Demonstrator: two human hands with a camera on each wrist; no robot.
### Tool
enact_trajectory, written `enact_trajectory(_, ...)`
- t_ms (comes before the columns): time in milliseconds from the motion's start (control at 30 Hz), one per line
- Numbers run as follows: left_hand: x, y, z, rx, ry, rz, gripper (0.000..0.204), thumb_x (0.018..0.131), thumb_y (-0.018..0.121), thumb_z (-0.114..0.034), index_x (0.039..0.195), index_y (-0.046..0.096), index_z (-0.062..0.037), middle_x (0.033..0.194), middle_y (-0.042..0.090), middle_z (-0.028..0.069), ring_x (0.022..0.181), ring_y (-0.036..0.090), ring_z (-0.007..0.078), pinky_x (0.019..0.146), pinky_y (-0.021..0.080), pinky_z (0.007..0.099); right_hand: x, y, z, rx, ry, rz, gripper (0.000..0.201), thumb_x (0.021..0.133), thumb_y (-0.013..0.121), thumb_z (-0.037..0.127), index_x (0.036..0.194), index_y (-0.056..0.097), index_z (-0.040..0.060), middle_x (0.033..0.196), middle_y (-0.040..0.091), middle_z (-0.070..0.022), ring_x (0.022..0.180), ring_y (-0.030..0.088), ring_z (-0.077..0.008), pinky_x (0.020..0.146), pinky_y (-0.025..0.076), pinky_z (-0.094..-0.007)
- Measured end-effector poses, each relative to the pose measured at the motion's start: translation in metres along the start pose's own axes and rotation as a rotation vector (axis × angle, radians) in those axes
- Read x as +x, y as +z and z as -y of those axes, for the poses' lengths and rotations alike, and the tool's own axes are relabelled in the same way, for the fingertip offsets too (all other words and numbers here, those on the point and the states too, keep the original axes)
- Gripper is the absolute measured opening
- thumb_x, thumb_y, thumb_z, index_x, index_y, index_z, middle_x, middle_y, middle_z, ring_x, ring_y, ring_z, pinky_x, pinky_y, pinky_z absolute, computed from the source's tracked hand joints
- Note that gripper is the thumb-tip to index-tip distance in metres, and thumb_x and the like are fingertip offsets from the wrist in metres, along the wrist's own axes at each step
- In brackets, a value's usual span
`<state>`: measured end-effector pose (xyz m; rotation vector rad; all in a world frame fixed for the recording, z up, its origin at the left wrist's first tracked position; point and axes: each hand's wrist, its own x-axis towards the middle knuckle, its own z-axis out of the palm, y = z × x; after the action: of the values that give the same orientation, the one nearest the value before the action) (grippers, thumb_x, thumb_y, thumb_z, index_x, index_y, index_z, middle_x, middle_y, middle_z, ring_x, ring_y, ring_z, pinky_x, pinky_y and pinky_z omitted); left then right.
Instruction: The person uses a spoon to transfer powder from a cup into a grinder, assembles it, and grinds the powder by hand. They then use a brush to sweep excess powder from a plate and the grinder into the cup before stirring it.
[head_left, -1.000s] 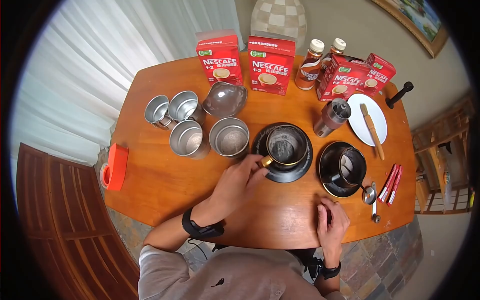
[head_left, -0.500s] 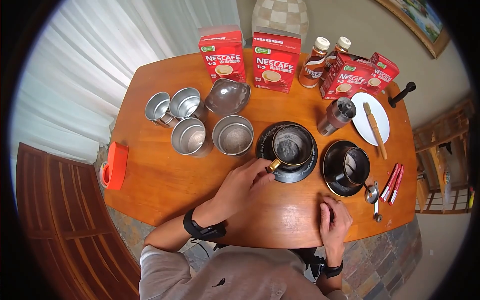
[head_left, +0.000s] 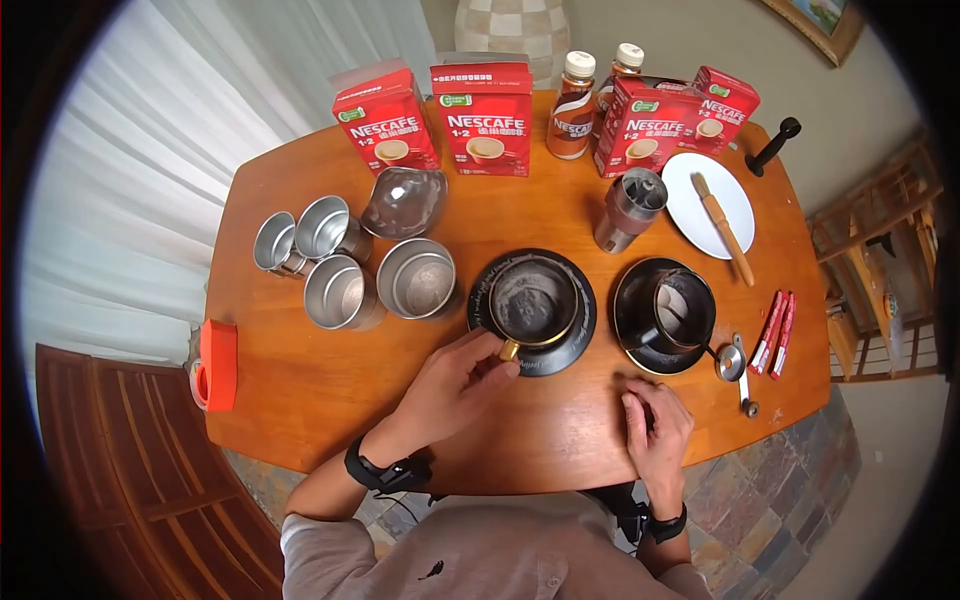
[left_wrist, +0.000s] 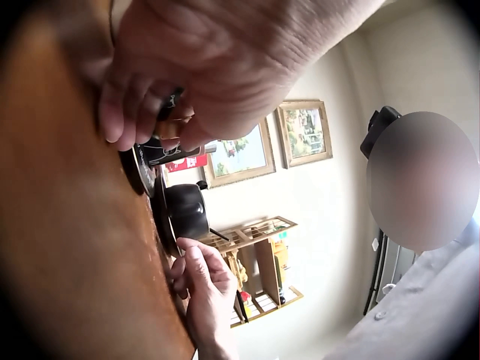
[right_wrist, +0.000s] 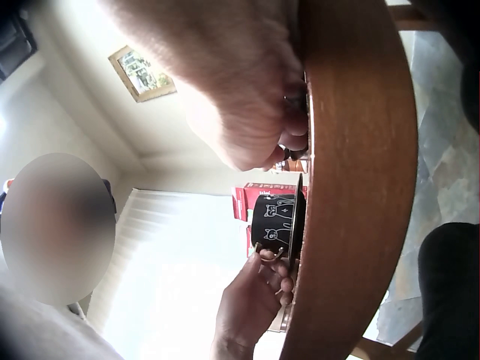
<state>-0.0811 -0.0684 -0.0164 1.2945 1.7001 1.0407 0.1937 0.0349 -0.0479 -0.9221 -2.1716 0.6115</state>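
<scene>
In the head view, my left hand pinches the gold handle of a black cup, which sits over a black saucer with white lettering. Dark residue shows inside it. White cat drawings mark the cup in the right wrist view, where the left hand's fingers are at its handle. My right hand rests near the table's front edge, fingers loosely curled and holding nothing, below a second black cup with a spoon on its own saucer.
Several metal cups and a dark glossy dish stand left. Behind are red boxes and bottles. At right lie a grinder, a white plate with a brush, a crank, red sachets. An orange object is far left.
The head view has shifted, so the tabletop things appear further left. The left hand keeps its hold on the cup handle, and the right hand stays by the table edge.
</scene>
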Motion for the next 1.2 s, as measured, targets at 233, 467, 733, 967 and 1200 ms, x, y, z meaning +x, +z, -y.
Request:
enact_trajectory(233, -0.011, -0.008, -0.003, -0.148, -0.055, 0.025, 0.021, 0.097, 0.078, -0.014, 0.108, 0.068, -0.0004, 0.093, 0.064, 0.0066, 0.077, 0.065, 0.0143, 0.067, 0.051, 0.0284, 0.001, -0.003, 0.001, 0.012, 0.024, 0.039, 0.015, 0.092, 0.076, 0.001, 0.106, 0.074, 0.0020, 0.087, 0.070, -0.0122, 0.068, 0.065, -0.0272, 0.063, 0.050, -0.0365)
enact_trajectory(467, -0.033, -0.033, -0.018, 0.313, 0.157, -0.563, 0.044, 0.079, 0.090, -0.005, 0.117, 0.069, -0.0038, 0.114, 0.067, 0.0076, 0.097, 0.065, 0.0196, 0.082, 0.052, 0.0320, 0.000, -0.001, -0.001, 0.024, 0.050, 0.051, 0.012, 0.093, 0.074, 0.002, 0.105, 0.073, 0.0012, 0.093, 0.073, -0.0146, 0.078, 0.070, -0.0314, 0.069, 0.054, -0.0386)
enact_trajectory(733, -0.010, -0.057, -0.011, 0.877, 0.250, -0.643, 0.103, 0.066, 0.098, -0.030, 0.150, 0.047, -0.0002, 0.148, 0.054, 0.0176, 0.142, 0.045, 0.0414, 0.119, 0.032, 0.0572, 0.000, -0.001, 0.003, 0.048, 0.050, 0.038, 0.011, 0.099, 0.071, 0.006, 0.102, 0.074, -0.0030, 0.089, 0.071, -0.0154, 0.074, 0.066, -0.0284, 0.069, 0.051, -0.0353)
enact_trajectory(967, 0.009, -0.057, -0.003, 0.894, 0.188, -0.551, 0.101, 0.067, 0.097, -0.032, 0.151, 0.048, -0.0026, 0.141, 0.060, 0.0144, 0.138, 0.053, 0.0348, 0.126, 0.019, 0.0627, -0.001, -0.003, 0.001, 0.018, 0.048, 0.052, 0.008, 0.095, 0.071, 0.002, 0.103, 0.074, -0.0002, 0.091, 0.073, -0.0158, 0.078, 0.070, -0.0337, 0.071, 0.054, -0.0404)
enact_trajectory(1200, 0.006, -0.050, -0.002, 0.862, 0.197, -0.558, 0.100, 0.071, 0.095, -0.039, 0.149, 0.048, 0.0013, 0.136, 0.060, 0.0132, 0.134, 0.053, 0.0308, 0.125, 0.016, 0.0670, -0.002, -0.002, 0.000, 0.009, 0.078, 0.078, 0.007, 0.096, 0.070, 0.002, 0.101, 0.073, -0.0015, 0.089, 0.072, -0.0164, 0.077, 0.068, -0.0340, 0.071, 0.053, -0.0406)
